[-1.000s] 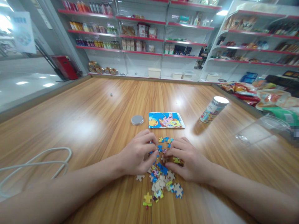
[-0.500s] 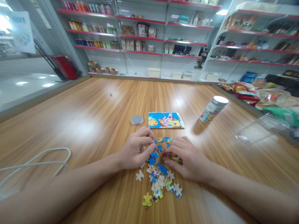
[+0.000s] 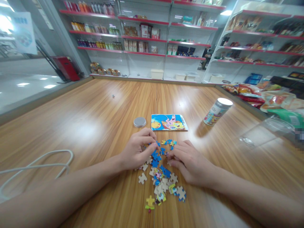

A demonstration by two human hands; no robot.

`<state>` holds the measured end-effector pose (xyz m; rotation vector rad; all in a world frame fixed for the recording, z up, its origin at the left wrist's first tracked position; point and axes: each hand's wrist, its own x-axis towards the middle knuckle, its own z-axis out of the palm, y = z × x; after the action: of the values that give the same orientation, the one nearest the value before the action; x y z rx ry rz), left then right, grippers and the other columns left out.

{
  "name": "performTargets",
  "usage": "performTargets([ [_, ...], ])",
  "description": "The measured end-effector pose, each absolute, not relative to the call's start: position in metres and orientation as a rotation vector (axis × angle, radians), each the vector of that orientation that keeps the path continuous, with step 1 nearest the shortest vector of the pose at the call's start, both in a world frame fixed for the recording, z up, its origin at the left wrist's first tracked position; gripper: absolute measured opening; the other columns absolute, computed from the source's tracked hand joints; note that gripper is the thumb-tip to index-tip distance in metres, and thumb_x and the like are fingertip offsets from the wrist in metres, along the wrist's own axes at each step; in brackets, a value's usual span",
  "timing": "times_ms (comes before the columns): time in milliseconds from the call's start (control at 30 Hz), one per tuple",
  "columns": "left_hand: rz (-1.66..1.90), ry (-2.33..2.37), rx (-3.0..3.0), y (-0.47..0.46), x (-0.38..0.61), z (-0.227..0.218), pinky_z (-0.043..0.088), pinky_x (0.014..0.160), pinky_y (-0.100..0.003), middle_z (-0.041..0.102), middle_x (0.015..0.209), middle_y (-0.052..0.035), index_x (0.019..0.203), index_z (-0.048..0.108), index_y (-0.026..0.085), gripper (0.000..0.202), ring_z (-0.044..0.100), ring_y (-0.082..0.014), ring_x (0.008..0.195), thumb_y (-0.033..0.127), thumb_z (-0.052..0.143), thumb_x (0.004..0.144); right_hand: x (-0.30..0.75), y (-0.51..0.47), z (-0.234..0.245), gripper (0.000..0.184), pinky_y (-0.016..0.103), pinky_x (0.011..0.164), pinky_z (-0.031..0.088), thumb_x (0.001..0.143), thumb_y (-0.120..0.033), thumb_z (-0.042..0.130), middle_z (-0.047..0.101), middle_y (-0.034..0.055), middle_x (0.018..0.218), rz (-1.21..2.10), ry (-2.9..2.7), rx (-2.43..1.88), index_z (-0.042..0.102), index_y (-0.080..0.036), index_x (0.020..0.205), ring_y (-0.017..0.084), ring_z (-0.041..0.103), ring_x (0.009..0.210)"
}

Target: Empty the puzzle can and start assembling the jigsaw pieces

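Loose jigsaw puzzle pieces point(image 3: 155, 160) lie in a pile on the wooden table, some blue or yellow side up, others showing plain backs. My left hand point(image 3: 140, 148) hovers at the pile's left edge, fingers curved and thumb apart, with nothing visibly held. On the right side, my right hand point(image 3: 187, 158) has its thumb and fingertips closed on a small puzzle piece point(image 3: 167, 154), mostly covered by the fingers. A cartoon picture card point(image 3: 169, 122) rests flat beyond both hands. Beside it on the left is a round metal lid point(image 3: 139, 122).
A printed canister point(image 3: 217, 112) stands to the right of the card. Further right lies a clear plastic container point(image 3: 266, 133), close to snack bags point(image 3: 251, 95). A white cable point(image 3: 47, 158) loops at the left. Stocked shelves point(image 3: 144, 38) line the back.
My right thumb has drawn in against the fingertips, closing the gap seen before. My left hand has shifted slightly, uncovering a few pieces below it. Other objects are where they were.
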<state>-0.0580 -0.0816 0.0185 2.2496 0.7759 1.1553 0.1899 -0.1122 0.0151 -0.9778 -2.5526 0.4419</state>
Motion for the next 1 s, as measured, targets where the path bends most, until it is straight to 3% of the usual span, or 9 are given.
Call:
performTargets([
  [233, 1.175, 0.778, 2.244, -0.0822, -0.0581, 0.0208, 0.049, 0.074, -0.027, 0.061, 0.085, -0.0076, 0.076, 0.074, 0.011, 0.027, 0.06, -0.0146, 0.08, 0.018, 0.055, 0.094, 0.19, -0.113, 0.0162, 0.012, 0.036, 0.081, 0.032, 0.089, -0.007, 0.055, 0.061, 0.003, 0.091, 0.398, -2.578, -0.937, 0.053, -0.019, 0.091, 0.02, 0.052, 0.088],
  [400, 1.184, 0.778, 2.254, -0.082, -0.058, 0.0211, 0.049, 0.073, -0.028, 0.06, 0.084, -0.0072, 0.076, 0.074, 0.012, 0.027, 0.06, -0.0151, 0.079, 0.018, 0.055, 0.094, 0.1904, -0.1127, 0.0184, 0.014, 0.038, 0.084, 0.034, 0.094, -0.015, 0.054, 0.06, 0.0057, 0.1, 0.354, -2.606, -0.955, 0.059, -0.021, 0.106, 0.023, 0.053, 0.097],
  [567, 1.19, 0.78, 2.254, -0.0819, -0.0573, 0.0203, 0.049, 0.072, -0.028, 0.061, 0.084, -0.0073, 0.075, 0.073, 0.012, 0.028, 0.06, -0.0151, 0.079, 0.018, 0.054, 0.094, 0.1896, -0.1135, 0.0197, 0.007, 0.038, 0.083, 0.034, 0.092, -0.014, 0.056, 0.06, 0.0055, 0.098, 0.363, -2.606, -0.983, 0.058, -0.02, 0.097, 0.023, 0.052, 0.095],
  [1000, 1.174, 0.798, 2.268, -0.0825, -0.0581, 0.021, 0.05, 0.073, -0.028, 0.061, 0.084, -0.0069, 0.075, 0.073, 0.013, 0.027, 0.06, -0.0148, 0.079, 0.019, 0.054, 0.094, 0.1885, -0.1139, 0.0215, 0.016, 0.037, 0.083, 0.033, 0.084, -0.007, 0.057, 0.06, 0.0056, 0.098, 0.433, -2.594, -0.967, 0.052, -0.019, 0.094, 0.022, 0.053, 0.093],
])
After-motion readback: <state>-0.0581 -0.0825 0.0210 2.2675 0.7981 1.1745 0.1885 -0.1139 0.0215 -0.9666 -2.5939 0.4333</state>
